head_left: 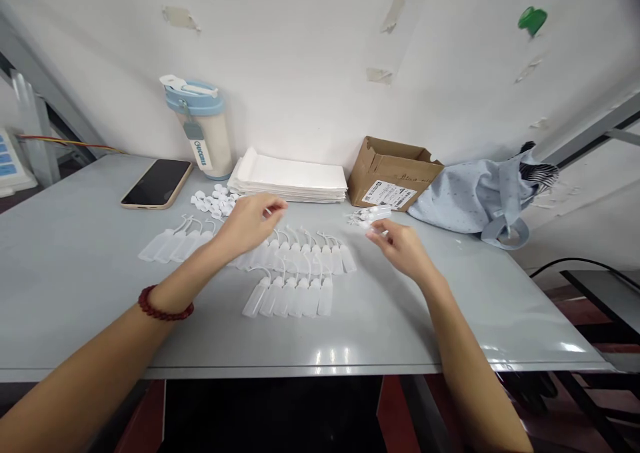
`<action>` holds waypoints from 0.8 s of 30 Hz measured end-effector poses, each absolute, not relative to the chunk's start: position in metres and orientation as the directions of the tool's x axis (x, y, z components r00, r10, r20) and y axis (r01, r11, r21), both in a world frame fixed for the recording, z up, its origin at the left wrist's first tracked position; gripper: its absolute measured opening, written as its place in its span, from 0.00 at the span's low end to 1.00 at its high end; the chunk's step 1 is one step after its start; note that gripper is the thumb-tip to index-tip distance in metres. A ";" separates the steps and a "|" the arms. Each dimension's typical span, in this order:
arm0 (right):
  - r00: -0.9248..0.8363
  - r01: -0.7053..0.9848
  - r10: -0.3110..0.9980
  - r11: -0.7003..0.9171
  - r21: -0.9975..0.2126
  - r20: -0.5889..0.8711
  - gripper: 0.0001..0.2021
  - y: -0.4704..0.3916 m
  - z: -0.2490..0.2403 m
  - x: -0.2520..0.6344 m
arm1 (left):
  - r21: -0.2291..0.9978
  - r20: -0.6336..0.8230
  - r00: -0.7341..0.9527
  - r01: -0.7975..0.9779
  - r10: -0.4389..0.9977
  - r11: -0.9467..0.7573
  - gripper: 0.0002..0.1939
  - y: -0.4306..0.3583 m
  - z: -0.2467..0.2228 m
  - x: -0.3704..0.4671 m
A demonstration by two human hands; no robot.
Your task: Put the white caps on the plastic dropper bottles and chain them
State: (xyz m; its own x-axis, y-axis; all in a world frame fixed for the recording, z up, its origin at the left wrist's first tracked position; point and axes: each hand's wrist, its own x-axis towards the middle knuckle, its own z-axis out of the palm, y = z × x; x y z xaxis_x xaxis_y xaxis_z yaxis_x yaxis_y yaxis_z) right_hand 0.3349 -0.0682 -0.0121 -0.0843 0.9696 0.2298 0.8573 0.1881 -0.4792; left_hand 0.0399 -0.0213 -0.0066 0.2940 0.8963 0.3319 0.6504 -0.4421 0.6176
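Note:
My left hand point(253, 223) hovers over the back of the table with its fingers curved. A gap shows between thumb and forefinger, and I see nothing in it. Beneath and beside it lie rows of small translucent plastic bottles point(285, 298) with thin white strands at their necks. Close to that hand is a pile of white caps point(214, 201). My right hand point(403, 247) has thumb and forefinger pinched at the edge of a small heap of white and clear plastic pieces point(373, 213). What sits between those fingertips is too small to make out.
Along the wall stand a blue-lidded tumbler point(203, 129), a stack of white envelopes point(295, 176), a cardboard box point(393, 173) and a light-blue cloth bag point(465, 196). A phone point(157, 183) lies at the left. The grey table's point(210, 346) front edge runs below my forearms.

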 end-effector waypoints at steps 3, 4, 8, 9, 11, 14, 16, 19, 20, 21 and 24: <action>-0.044 0.937 0.966 0.128 -0.325 0.253 0.12 -0.057 -0.016 0.359 | 0.428 0.402 0.250 0.800 0.881 -0.422 0.13 0.002 -0.019 0.021; -0.033 0.947 0.972 0.105 -0.304 0.234 0.12 -0.055 -0.017 0.364 | 0.394 0.411 0.263 0.812 0.873 -0.431 0.14 0.007 -0.023 0.017; 0.053 0.987 0.993 -0.037 -0.154 0.105 0.09 -0.055 -0.019 0.369 | 0.274 0.411 0.398 0.804 0.820 -0.527 0.17 0.023 -0.038 0.016; 0.076 0.990 0.993 -0.065 -0.124 0.088 0.09 -0.056 -0.019 0.367 | 0.259 0.404 0.424 0.797 0.811 -0.546 0.18 0.026 -0.041 0.018; 0.110 0.990 0.990 -0.102 -0.095 0.083 0.09 -0.057 -0.020 0.363 | 0.241 0.389 0.461 0.785 0.798 -0.571 0.19 0.031 -0.044 0.022; 0.135 0.989 0.982 -0.126 -0.076 0.131 0.12 -0.058 -0.020 0.357 | 0.216 0.366 0.498 0.776 0.786 -0.593 0.19 0.037 -0.044 0.025; 0.101 0.989 0.977 -0.079 -0.122 0.189 0.11 -0.060 -0.018 0.352 | 0.203 0.353 0.515 0.773 0.781 -0.601 0.19 0.039 -0.043 0.025; -0.070 0.924 0.972 0.147 -0.353 0.223 0.10 -0.065 -0.014 0.343 | 0.182 0.339 0.529 0.774 0.778 -0.606 0.19 0.041 -0.043 0.022; -0.137 0.871 0.968 0.218 -0.440 0.209 0.12 -0.067 -0.012 0.341 | 0.174 0.334 0.531 0.777 0.779 -0.605 0.19 0.041 -0.043 0.021; -0.198 0.817 0.964 0.263 -0.513 0.179 0.14 -0.069 -0.011 0.338 | 0.167 0.327 0.533 0.780 0.780 -0.603 0.19 0.041 -0.043 0.021; -0.327 0.736 0.944 0.287 -0.614 0.048 0.22 -0.074 -0.008 0.331 | 0.154 0.302 0.534 0.791 0.790 -0.593 0.19 0.042 -0.044 0.020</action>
